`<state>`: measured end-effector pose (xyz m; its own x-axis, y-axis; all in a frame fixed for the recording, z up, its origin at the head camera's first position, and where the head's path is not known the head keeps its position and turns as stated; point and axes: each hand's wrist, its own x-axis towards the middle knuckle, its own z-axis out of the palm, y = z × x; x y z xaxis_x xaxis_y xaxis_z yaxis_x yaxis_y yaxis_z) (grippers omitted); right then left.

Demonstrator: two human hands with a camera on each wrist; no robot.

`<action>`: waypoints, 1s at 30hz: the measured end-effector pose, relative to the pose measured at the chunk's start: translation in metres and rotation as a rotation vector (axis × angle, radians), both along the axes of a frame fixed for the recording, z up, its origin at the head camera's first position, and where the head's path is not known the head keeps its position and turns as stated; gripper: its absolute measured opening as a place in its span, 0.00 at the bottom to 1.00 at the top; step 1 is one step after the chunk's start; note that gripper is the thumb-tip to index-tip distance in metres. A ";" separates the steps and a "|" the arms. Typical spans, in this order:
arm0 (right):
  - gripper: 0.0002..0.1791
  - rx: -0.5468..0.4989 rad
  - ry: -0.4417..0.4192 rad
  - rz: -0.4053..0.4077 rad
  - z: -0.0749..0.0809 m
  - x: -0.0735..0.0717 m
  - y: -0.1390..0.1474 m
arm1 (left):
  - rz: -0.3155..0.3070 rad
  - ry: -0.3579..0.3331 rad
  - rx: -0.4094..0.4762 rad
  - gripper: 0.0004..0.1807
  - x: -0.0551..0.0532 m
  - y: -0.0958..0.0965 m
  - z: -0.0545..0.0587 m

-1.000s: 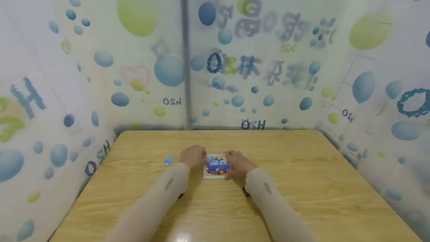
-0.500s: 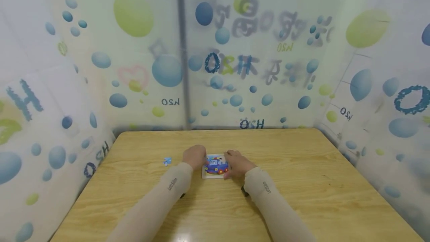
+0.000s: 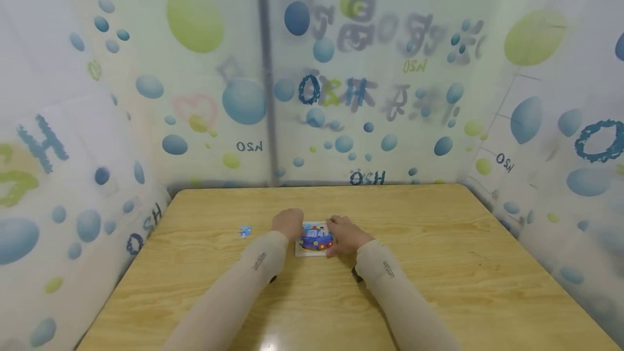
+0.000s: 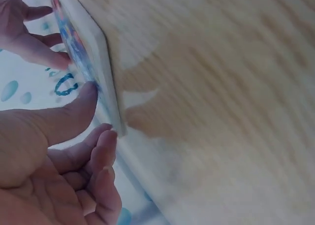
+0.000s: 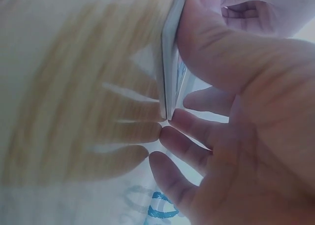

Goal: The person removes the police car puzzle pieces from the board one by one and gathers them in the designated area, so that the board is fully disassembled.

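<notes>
A small jigsaw puzzle [image 3: 316,240] lies mid-table in a white tray, its picture a blue cartoon car. At its left edge is my left hand [image 3: 288,222]. In the left wrist view, the thumb [image 4: 81,107] presses onto the puzzle's surface while the curled fingers [image 4: 106,156] meet the tray's edge. My right hand [image 3: 348,235] grips the right side. The right wrist view shows that thumb [image 5: 202,43] over the tray [image 5: 165,62], with fingertips at its far corner and on the table. What lies under the left thumb is hidden.
Loose blue puzzle pieces [image 3: 245,232] lie on the wooden table [image 3: 439,264], left of the left hand. Patterned curtain-like walls [image 3: 400,123] stand close behind the table and at both sides.
My left hand has turned and shifted slightly right along the puzzle's left edge, its back now rolled over its fingers. The right hand stays on the right side; the loose pieces have not moved.
</notes>
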<state>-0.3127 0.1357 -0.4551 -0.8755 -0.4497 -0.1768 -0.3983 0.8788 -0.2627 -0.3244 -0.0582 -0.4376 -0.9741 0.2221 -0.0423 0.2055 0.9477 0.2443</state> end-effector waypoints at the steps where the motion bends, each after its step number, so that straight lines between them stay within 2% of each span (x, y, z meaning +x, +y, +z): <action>1: 0.50 -0.001 -0.003 0.000 0.000 0.000 0.000 | 0.004 -0.011 0.006 0.12 -0.001 0.000 -0.002; 6: 0.50 -0.025 -0.011 0.000 -0.001 0.000 0.001 | 0.037 -0.077 0.032 0.12 -0.010 -0.004 -0.014; 8: 0.50 -0.032 -0.004 0.012 -0.001 0.000 0.001 | 0.040 -0.077 0.009 0.13 -0.013 -0.004 -0.015; 13: 0.49 -0.045 0.010 0.041 0.001 0.001 0.001 | 0.018 0.012 -0.108 0.13 -0.010 0.001 -0.012; 16: 0.49 -0.041 0.018 0.044 0.002 0.001 0.001 | 0.007 0.089 -0.169 0.09 -0.006 0.006 -0.009; 19: 0.49 -0.035 0.028 0.047 0.002 0.000 0.000 | 0.015 0.135 -0.200 0.06 -0.003 0.010 -0.008; 23: 0.49 -0.037 0.024 0.042 0.003 0.001 0.000 | 0.037 0.137 -0.193 0.07 -0.004 0.012 -0.009; 28: 0.49 -0.038 0.019 0.035 0.004 0.003 0.001 | 0.029 0.108 -0.193 0.09 -0.010 0.015 -0.009; 30: 0.49 -0.040 0.018 0.035 0.003 0.003 0.002 | 0.022 0.100 -0.200 0.11 -0.013 0.015 -0.012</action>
<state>-0.3092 0.1376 -0.4519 -0.8622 -0.4860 -0.1426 -0.4333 0.8535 -0.2894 -0.3371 -0.0434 -0.4497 -0.9802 0.1975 0.0134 0.1978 0.9798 0.0310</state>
